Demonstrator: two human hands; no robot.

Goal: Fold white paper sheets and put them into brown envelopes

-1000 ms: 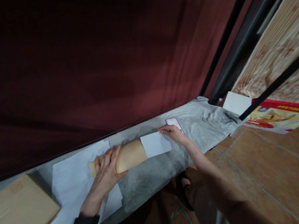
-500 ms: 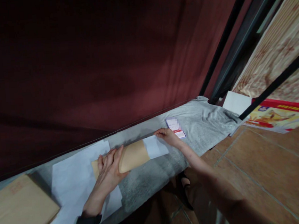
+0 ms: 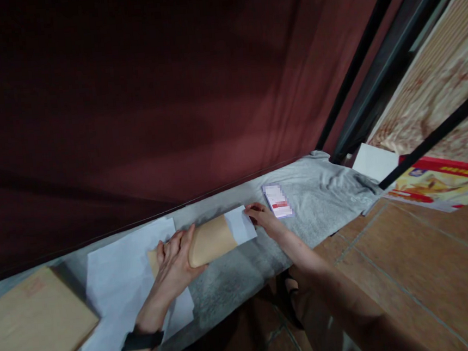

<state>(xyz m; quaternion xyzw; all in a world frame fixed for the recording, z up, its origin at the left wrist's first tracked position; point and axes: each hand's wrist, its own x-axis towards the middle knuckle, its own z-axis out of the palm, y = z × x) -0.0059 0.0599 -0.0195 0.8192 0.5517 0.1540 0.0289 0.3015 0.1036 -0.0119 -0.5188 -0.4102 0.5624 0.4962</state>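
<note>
A brown paper envelope (image 3: 212,242) lies lengthwise on the grey cloth, its left end over the white sheets. My left hand (image 3: 178,257) grips it across the width, fingers over the far edge and thumb at the near edge. Out of the envelope's right end sticks a white paper (image 3: 241,225), the rest of it hidden inside. My right hand (image 3: 264,219) has its fingers closed at the far right corner of this paper; the fingertips are partly hidden. A phone (image 3: 278,200) with a lit screen lies just right of that hand.
White sheets (image 3: 117,295) spread under my left forearm. A stack of brown envelopes (image 3: 34,329) sits at the left. Grey cloth (image 3: 321,189) covers the narrow bench against a dark red curtain (image 3: 150,106). Black poles and a red-and-yellow printed box (image 3: 443,182) stand at the right, above tiled floor.
The white paper has slid left, further into the envelope, so less of it sticks out. My right hand has moved along with its edge. My left hand keeps its grip on the envelope.
</note>
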